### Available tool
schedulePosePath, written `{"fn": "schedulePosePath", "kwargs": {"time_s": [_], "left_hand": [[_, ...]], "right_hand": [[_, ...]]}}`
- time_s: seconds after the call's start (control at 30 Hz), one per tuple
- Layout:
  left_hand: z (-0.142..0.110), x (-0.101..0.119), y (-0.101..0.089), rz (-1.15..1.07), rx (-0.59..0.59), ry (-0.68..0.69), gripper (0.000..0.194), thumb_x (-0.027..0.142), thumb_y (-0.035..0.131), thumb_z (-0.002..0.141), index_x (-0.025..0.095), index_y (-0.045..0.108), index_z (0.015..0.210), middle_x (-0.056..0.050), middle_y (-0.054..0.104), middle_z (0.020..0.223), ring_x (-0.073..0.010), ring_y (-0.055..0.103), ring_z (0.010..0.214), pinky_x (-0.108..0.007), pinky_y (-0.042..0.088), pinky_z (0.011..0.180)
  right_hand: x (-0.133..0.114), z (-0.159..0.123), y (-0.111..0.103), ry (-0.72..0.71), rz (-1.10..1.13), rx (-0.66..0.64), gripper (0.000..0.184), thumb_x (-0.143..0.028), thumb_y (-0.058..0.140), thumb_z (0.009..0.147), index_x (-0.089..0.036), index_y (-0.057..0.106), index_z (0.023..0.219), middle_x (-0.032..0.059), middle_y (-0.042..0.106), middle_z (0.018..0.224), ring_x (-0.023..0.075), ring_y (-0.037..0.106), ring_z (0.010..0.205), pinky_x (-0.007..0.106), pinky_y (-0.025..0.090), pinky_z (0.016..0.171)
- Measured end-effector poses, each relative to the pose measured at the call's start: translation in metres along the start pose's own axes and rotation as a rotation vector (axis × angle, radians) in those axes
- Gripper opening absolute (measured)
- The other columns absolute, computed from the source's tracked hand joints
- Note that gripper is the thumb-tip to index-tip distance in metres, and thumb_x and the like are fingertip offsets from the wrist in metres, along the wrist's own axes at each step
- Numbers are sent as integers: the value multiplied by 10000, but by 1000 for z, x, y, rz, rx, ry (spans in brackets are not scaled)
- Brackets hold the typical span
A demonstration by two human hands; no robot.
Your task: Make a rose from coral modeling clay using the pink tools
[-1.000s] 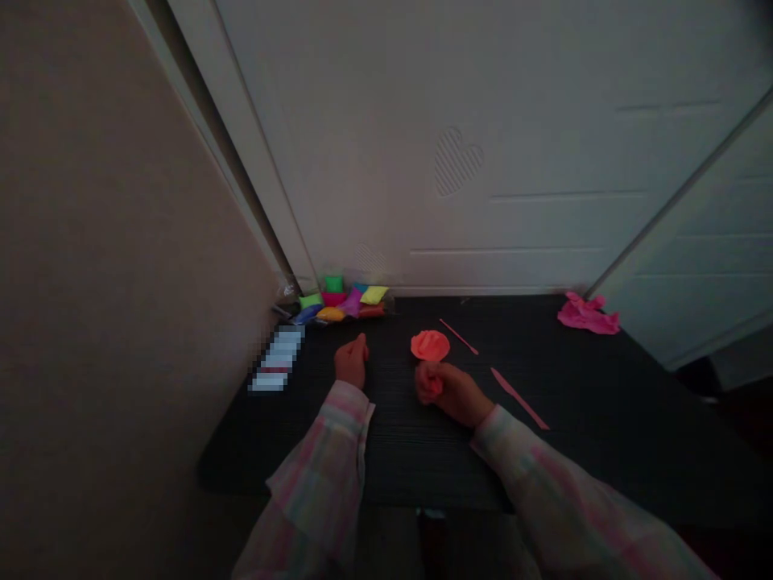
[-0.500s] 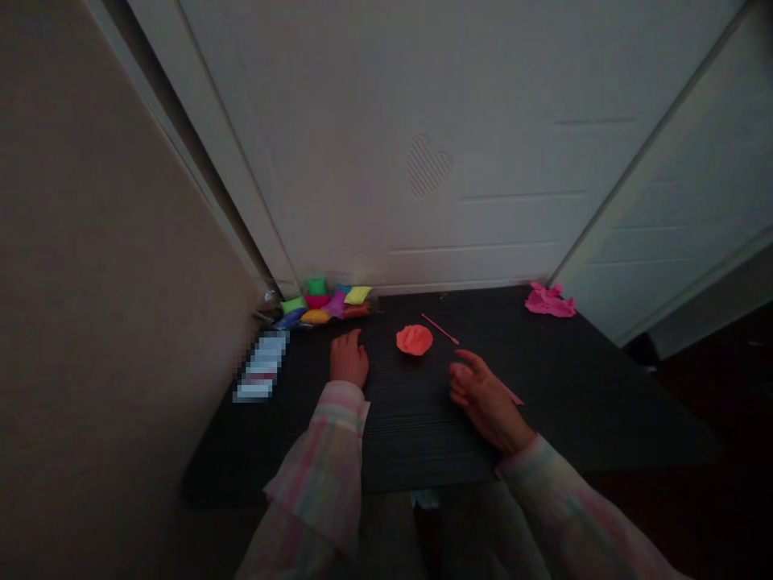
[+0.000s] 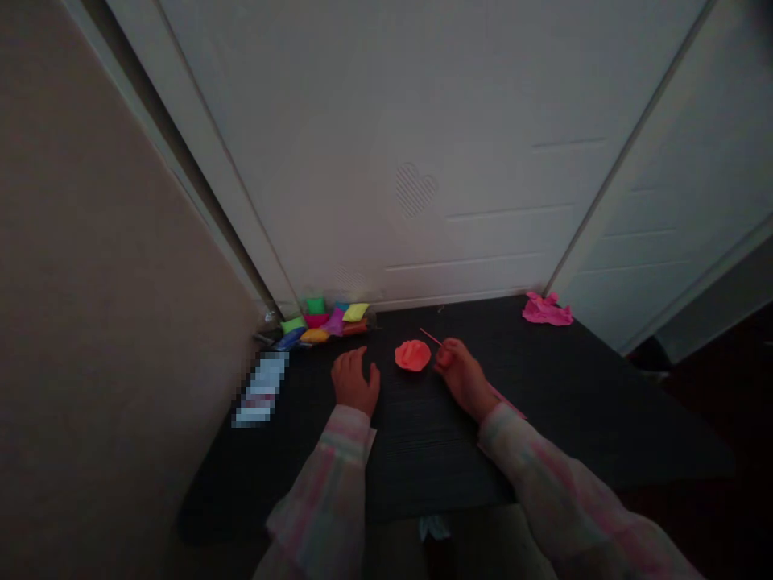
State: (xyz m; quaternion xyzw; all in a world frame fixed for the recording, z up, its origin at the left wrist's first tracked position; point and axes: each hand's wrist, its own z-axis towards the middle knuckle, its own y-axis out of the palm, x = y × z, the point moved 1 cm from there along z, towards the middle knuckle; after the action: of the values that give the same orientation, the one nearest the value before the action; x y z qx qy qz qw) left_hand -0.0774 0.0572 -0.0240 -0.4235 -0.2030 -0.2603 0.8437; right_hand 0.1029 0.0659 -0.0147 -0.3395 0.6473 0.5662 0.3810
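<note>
A coral clay flower point(image 3: 412, 355), cup-shaped with folds in its middle, lies on the dark table between my hands. To its right, my right hand point(image 3: 464, 377) has its fingers curled together over the near end of a thin pink stick point(image 3: 430, 336). The stick's far end sticks out beyond the fingertips and points up-left; the held end is hidden. My left hand point(image 3: 355, 382) rests on the table left of the flower, holding nothing, with thumb and fingers apart. Beside my right wrist lies a pink strip point(image 3: 508, 402), partly covered by the hand and sleeve.
Several colourful clay packets point(image 3: 326, 322) lie in clear plastic at the back left. Below them is a blurred-out pale rectangle point(image 3: 262, 389). A crumpled bright pink lump point(image 3: 547, 309) sits at the table's back right corner. A white panel point(image 3: 362, 121) rises behind the table point(image 3: 423, 451).
My right hand has moved in toward the flower, and its fingers have closed over the near end of the stick. My left hand's thumb has spread away from its fingers.
</note>
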Motion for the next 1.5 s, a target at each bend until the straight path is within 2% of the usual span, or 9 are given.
{"fn": "schedulePosePath", "kwargs": {"time_s": [0.17,0.27,0.47,0.57,0.67,0.8,1.13,1.27,1.5], "left_hand": [[-11,29,19,-50,-207,132,454,259,547,620,219,459,1064,-97,476,1027,-276,363,979,-415,224,862],[-11,34,25,-149,-215,104,495,186,539,606,212,434,1089,-93,441,1069,-257,355,997,-396,248,860],[-3,21,32,-398,-64,-339,361,247,482,675,185,448,1029,-71,480,955,-113,476,636,-268,394,628],[4,18,41,-472,-151,-518,361,292,504,661,179,454,1001,-46,516,857,-80,478,529,-220,385,493],[10,18,48,-575,-258,-620,309,229,523,628,161,488,928,-29,534,779,-55,462,428,-183,336,377],[14,20,50,-667,-278,-632,279,152,480,617,127,485,895,-28,529,737,-44,445,378,-162,290,303],[20,12,48,-695,-51,-532,301,167,470,640,145,439,938,-26,491,823,-33,461,424,-156,346,317],[22,12,48,-704,-49,-510,336,149,475,639,153,428,972,-25,489,837,-39,481,461,-147,352,330],[24,9,48,-795,-63,-570,335,150,491,635,149,436,966,-17,496,805,-37,484,440,-162,384,358]], "right_hand": [[7,4,-11,25,-19,56,242,-191,583,519,-214,422,698,-50,470,635,79,451,567,222,370,521],[10,6,-15,11,-46,89,291,-202,596,540,-216,444,788,-38,506,715,82,473,621,219,377,554],[7,2,-12,-43,-228,-26,278,-283,606,594,-180,484,821,-4,557,726,95,502,645,233,380,586],[6,1,-11,-80,-250,-61,270,-312,593,614,-173,496,825,3,569,717,101,515,653,235,382,580],[6,3,-13,-105,-214,3,267,-325,579,628,-173,493,830,9,578,743,105,528,656,227,379,553],[9,7,-15,-86,-159,53,269,-342,581,621,-172,495,811,11,586,749,105,538,629,226,382,536],[11,7,-12,-96,-240,8,256,-289,612,585,-204,497,798,-15,579,767,105,530,699,246,388,638],[11,5,-9,-82,-247,-40,266,-238,635,549,-201,469,754,-28,563,762,107,529,751,253,376,713],[8,3,-9,-11,-313,-45,347,-280,604,579,-194,448,877,2,547,786,112,530,669,261,399,618]]}}
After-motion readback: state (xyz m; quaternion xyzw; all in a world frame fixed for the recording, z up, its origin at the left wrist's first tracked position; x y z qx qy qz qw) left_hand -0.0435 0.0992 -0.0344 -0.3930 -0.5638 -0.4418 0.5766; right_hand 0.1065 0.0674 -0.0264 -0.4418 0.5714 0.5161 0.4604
